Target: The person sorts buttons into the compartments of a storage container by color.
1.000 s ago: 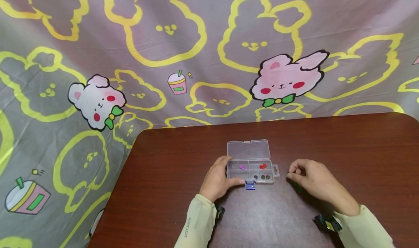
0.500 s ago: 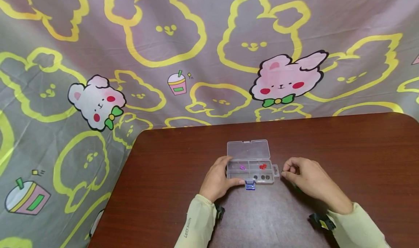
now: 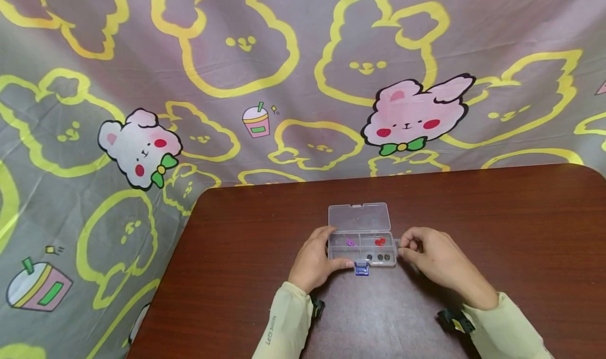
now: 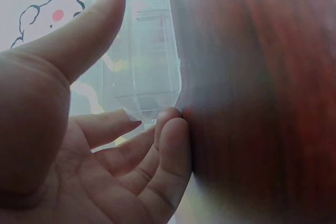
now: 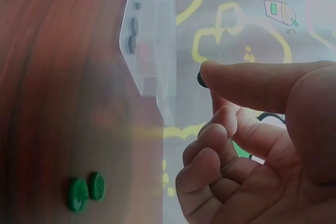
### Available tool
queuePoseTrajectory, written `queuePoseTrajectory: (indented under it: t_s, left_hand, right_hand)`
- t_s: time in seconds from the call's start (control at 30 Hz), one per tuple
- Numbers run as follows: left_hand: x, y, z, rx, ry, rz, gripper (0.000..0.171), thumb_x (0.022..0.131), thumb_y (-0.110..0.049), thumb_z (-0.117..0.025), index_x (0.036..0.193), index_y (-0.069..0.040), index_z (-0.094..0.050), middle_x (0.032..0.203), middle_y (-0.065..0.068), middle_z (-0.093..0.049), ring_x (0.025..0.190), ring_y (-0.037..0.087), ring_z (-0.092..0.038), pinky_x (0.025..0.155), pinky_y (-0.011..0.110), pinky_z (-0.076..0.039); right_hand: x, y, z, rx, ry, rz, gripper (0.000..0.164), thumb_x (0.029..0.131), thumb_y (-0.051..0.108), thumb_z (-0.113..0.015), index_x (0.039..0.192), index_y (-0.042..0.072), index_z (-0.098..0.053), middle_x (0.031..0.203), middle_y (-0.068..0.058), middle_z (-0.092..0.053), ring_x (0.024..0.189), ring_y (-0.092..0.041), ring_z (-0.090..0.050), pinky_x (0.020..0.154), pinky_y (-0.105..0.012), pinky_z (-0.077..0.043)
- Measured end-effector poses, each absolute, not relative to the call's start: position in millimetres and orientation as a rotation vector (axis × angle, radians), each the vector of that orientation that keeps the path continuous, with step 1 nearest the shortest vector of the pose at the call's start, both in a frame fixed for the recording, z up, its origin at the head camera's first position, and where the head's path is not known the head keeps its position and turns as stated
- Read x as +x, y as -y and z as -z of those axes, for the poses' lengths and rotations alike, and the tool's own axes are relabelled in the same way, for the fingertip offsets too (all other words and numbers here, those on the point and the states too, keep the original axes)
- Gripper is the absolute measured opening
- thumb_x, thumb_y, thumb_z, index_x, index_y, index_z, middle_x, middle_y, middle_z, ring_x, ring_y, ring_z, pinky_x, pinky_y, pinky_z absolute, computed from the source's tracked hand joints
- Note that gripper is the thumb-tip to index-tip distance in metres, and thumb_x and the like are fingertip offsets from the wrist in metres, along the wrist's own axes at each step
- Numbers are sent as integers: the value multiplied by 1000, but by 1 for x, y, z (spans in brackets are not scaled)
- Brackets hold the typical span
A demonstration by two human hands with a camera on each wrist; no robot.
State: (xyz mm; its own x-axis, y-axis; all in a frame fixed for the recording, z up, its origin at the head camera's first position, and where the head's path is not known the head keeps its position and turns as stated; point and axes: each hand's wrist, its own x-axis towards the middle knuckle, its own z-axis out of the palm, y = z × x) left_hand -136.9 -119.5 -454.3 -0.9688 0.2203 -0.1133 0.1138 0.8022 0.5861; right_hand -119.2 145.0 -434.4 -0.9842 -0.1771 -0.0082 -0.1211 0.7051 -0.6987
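Note:
On the table lies a clear plastic compartment box (image 3: pixel 342 253) with its lid (image 3: pixel 360 217) folded back and a blue latch (image 3: pixel 362 269) at the front. My left hand (image 3: pixel 312 259) grips its left end, thumb along the front edge and fingers round the side. Inside are a purple piece (image 3: pixel 350 242) back left, red buttons (image 3: pixel 380 241) back right, and dark buttons (image 3: pixel 381 257) front right. My right hand (image 3: pixel 437 251) is just off the box's right end; thumb and index finger pinch a small dark button (image 5: pixel 201 80), mostly hidden by the thumb.
Two green buttons (image 5: pixel 79 194) lie on the brown table (image 3: pixel 246 275) beneath my right hand. A hanging tab (image 3: pixel 397 246) juts from the box's right end. Behind the table hangs a patterned cloth (image 3: pixel 303 75).
My right hand has moved left with the pinched button, from clear of the box to right beside its hanging tab. My left hand and the box have stayed in place.

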Motion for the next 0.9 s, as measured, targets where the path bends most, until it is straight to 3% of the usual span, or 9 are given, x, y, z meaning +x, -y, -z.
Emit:
queuePoseTrajectory:
  t_s: [0.9]
  left_hand:
    - [-137, 118, 454, 284, -2830, -904, 87, 77, -46, -86, 148, -10, -50, 151, 8, -47, 135, 28, -49, 108, 45, -44]
  right_hand:
    - [-123, -116, 435, -341, -2866, 1206, 13, 87, 13, -76, 81, 20, -67, 72, 7, -52, 64, -10, -48, 58, -26, -39]
